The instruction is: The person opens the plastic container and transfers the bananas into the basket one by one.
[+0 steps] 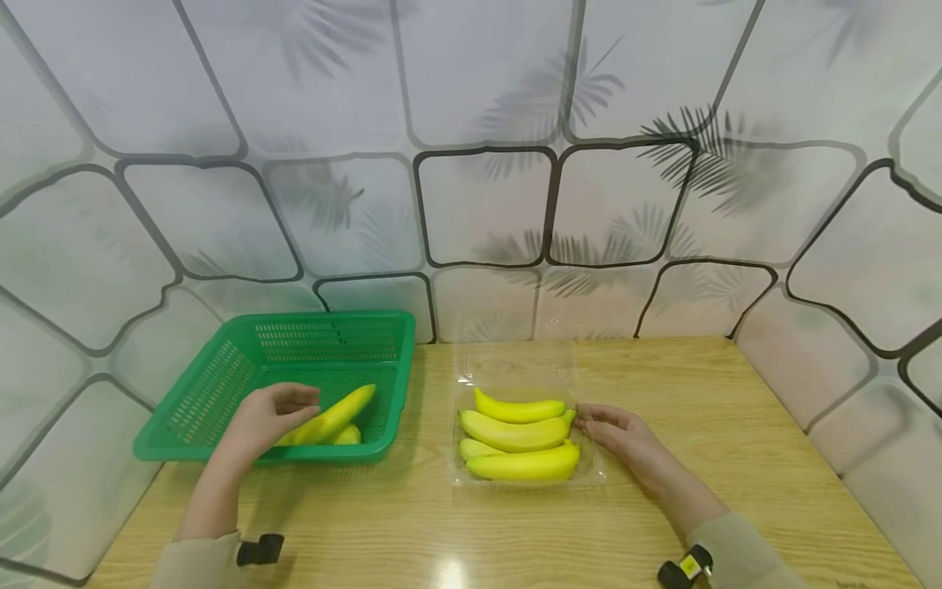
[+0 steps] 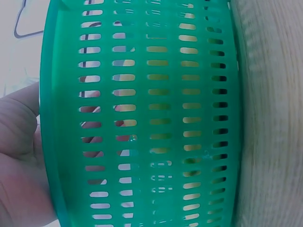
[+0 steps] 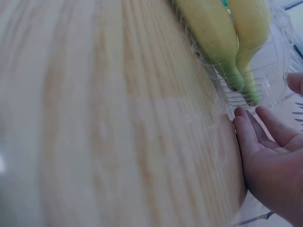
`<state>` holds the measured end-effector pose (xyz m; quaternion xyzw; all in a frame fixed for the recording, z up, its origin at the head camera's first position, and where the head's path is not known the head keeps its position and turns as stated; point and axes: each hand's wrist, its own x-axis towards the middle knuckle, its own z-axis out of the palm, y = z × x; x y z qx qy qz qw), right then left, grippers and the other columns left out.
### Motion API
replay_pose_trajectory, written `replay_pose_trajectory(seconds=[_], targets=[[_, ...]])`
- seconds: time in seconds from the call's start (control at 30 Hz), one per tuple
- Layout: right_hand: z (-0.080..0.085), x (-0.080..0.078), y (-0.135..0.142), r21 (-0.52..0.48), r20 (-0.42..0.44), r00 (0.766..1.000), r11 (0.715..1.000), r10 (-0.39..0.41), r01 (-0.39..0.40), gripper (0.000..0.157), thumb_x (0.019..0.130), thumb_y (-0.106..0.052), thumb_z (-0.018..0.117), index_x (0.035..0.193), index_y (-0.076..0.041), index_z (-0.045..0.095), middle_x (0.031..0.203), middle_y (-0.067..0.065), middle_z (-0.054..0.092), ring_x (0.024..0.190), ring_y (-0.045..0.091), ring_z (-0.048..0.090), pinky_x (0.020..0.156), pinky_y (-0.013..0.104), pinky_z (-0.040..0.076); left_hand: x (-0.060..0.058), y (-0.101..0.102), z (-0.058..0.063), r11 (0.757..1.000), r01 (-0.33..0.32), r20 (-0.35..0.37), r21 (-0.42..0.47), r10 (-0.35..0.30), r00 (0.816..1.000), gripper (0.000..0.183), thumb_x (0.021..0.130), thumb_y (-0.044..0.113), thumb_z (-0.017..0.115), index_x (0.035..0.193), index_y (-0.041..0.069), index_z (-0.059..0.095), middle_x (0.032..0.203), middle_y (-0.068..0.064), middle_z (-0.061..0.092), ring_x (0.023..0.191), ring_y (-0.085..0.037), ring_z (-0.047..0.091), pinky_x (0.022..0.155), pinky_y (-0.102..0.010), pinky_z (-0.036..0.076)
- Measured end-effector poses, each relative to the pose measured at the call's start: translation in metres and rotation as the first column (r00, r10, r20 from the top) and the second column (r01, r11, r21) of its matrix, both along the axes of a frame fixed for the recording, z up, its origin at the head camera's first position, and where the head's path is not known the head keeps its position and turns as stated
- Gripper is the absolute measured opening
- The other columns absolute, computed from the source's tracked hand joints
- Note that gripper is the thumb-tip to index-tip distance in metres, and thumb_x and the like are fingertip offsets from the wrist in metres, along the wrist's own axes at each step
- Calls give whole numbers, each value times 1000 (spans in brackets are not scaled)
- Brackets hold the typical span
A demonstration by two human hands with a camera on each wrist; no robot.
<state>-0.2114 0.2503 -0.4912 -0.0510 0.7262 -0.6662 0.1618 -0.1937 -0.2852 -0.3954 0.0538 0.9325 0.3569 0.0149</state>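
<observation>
Bananas [image 1: 515, 433], yellow and curved

We see four in a clear plastic box [image 1: 591, 468] on the wood-grain surface [image 1: 412, 532], right hand [image 1: 631, 442] loosely extended beside it; left hand [image 1: 263, 419], fingers relaxed, over others [image 1: 342, 415] in a green plastic basket [image 1: 331, 323].

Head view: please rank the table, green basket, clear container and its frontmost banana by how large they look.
1. Table
2. Green basket
3. Clear container, though its see-through edges look faint
4. Frontmost banana
</observation>
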Motion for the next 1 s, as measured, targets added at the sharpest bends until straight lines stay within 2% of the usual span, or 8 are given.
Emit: replay_pose_trajectory(seconds=[0.23, 0.43, 0.6, 0.73, 1.0], targets=[[0, 1, 0, -6, 4, 1000, 1000, 0, 0, 65, 110, -20, 57, 159, 14, 32, 166, 33, 35, 121, -9, 61, 104, 7, 47, 0, 5, 5, 1000, -16, -20, 13, 16, 1000, 41, 106, 25, 68, 137, -2, 67, 133, -24, 71, 121, -43, 68, 98, -56, 59], [-2, 0, 0, -3, -9, 1000, 1000, -8, 8, 64, 110, -20, 58, 158, 15, 33, 165, 34, 36, 119, -10, 61, 103, 8, 49, 0, 14, 11, 1000, 0, -44, -1, 0, 999, 40, 105, 24, 69, 136, -2, 67, 130, -23, 73, 118, -43, 70, 97, -56, 60], [-3, 0, 0, -5, -17, 1000, 1000, -3, 3, 64, 110, -20, 57, 158, 15, 33, 164, 35, 36, 118, -11, 61, 103, 8, 49, 1, 26, 15, 1000, 8, -73, 24, -7, 997, 36, 104, 21, 70, 134, 0, 69, 127, -21, 75, 116, -40, 72, 96, -53, 61], [-3, 0, 0, -6, -13, 1000, 1000, 3, -3, 64, 110, -20, 57, 158, 15, 33, 165, 34, 36, 119, -12, 61, 103, 8, 49, -1, 36, 16, 999, 24, -94, 43, -20, 995, 33, 104, 21, 70, 132, 2, 72, 126, -20, 76, 114, -39, 73, 94, -51, 63], [-1, 0, 0, -5, -10, 1000, 1000, 4, -4, 64, 110, -19, 57, 158, 15, 33, 165, 35, 36, 119, -12, 61, 104, 8, 49, -10, 54, 17, 996, 67, -74, 61, -63, 995, 31, 105, 19, 68, 132, 4, 72, 128, -19, 75, 115, -38, 73, 94, -49, 63]])
